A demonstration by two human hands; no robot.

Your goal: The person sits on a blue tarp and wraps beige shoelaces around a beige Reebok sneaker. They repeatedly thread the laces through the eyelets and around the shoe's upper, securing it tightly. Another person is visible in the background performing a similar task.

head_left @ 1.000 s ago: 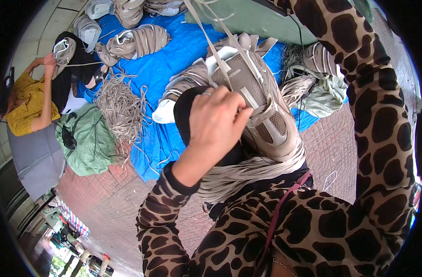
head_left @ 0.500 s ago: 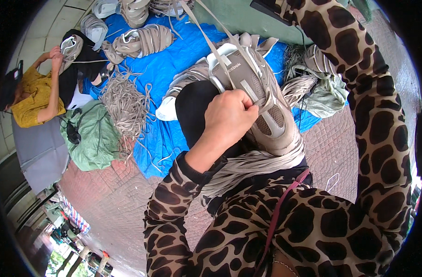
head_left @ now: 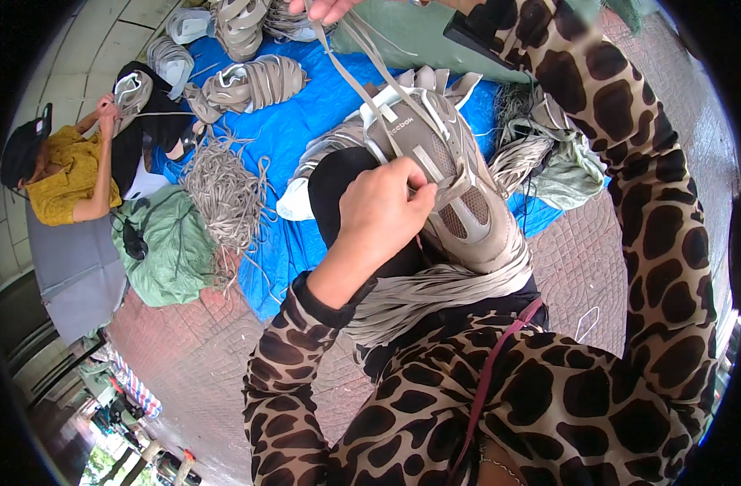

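A beige and grey sneaker [head_left: 459, 162] rests on my lap with its toe toward me. Its flat beige shoelace [head_left: 362, 89] runs up from the upper to the top of the view. My left hand [head_left: 384, 206] lies over the lacing, thumb and forefinger pinched on the lace near the lower eyelets. At the top edge my right hand [head_left: 332, 10] is mostly cut off; the fingers that show are at the far part of the lace, closed on it as far as I can see. A bundle of flat laces [head_left: 435, 296] lies across my lap below the toe.
A blue tarp [head_left: 265, 138] holds several sneakers wrapped in laces [head_left: 265, 81] and a tangled lace heap [head_left: 225, 190]. Green sacks [head_left: 168, 243] lie left and right. At far left, a person in a yellow shirt [head_left: 75, 178] handles another shoe.
My right hand's fingers have come into view at the top edge with the lace. My left hand has shifted slightly left and its fingers have moved a little off the eyelets.
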